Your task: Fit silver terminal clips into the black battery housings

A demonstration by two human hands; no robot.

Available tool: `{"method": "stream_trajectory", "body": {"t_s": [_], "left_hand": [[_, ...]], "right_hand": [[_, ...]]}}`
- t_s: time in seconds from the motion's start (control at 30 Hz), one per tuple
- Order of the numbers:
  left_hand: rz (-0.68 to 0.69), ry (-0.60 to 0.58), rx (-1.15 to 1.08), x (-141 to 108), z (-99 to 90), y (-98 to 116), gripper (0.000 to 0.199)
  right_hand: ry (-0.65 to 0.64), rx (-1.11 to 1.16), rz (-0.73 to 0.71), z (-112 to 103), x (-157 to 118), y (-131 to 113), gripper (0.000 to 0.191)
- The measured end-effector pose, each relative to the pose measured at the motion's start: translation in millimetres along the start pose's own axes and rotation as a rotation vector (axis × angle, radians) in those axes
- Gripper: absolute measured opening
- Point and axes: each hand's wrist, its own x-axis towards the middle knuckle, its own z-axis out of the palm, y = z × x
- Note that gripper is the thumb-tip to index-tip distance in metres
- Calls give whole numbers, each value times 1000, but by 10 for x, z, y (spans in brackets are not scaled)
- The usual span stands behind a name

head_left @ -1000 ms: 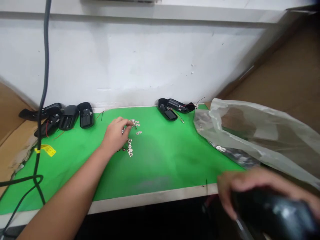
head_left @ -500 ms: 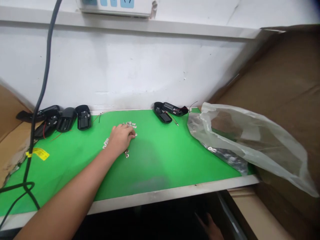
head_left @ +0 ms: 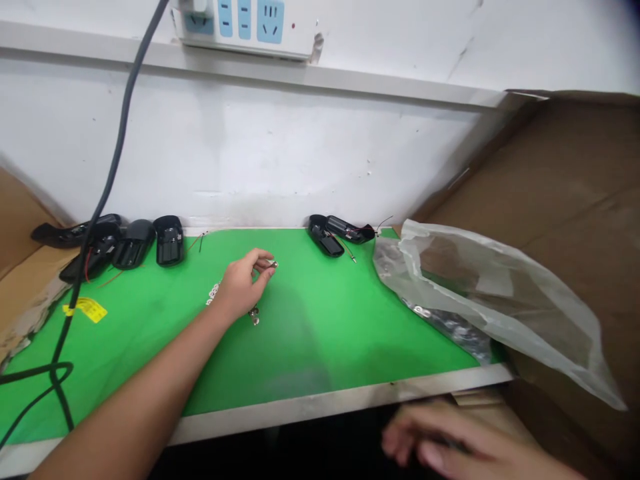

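Observation:
My left hand (head_left: 245, 283) is over the green mat (head_left: 340, 320), thumb and fingertips pinched on a small shiny metal piece (head_left: 274, 265). Several like it, silver with round ends, lie beside the wrist: one cluster of metal pieces (head_left: 213, 292) to its left, another (head_left: 255, 316) to its right. The hand partly covers them. My right hand (head_left: 440, 437) is below the table's front edge, blurred by motion, its fingers curled. Whether it holds anything is unclear.
Black plastic housings (head_left: 169, 241) with thin wires lie at the back left, two more housings (head_left: 325, 235) at the back centre. A clear plastic bag (head_left: 500, 287) of metal parts lies right, against brown cardboard (head_left: 565, 200). A dark cable (head_left: 123, 127) hangs left below a power strip (head_left: 300, 37).
My left hand has lifted a metal piece, and the group that lay by its fingertips no longer shows on the mat. My right hand has risen from below the table edge. The view has tilted up.

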Motion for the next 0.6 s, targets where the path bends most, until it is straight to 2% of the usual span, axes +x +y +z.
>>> {"method": "stream_trajectory", "body": {"t_s": [0.07, 0.13, 0.17, 0.23, 0.3, 0.37, 0.47, 0.6], "left_hand": [[14, -3, 2, -4, 0, -22, 24], [44, -7, 30, -7, -9, -51, 21], [60, -5, 50, -9, -16, -67, 19], [77, -5, 105, -13, -29, -94, 15], [77, -7, 165, -19, -40, -113, 14], [79, -11, 206, -26, -44, -121, 13], [94, -23, 220, -36, -39, -118, 13], [69, -11, 158, -44, -18, -93, 11]], "right_hand": [[282, -84, -228, -268, 299, -411, 45], [592, -257, -373, -511, 793, -690, 43], [715, -379, -373, -614, 1070, -789, 40], [905, -637, -239, -770, 1593, -929, 40], [976, -773, -104, -852, 1981, -1012, 44], [992, -785, -46, -874, 2200, -1043, 47], [1004, -715, -58, -855, 2300, -1021, 43], [981, -515, -165, -834, 2299, -996, 34]]}}
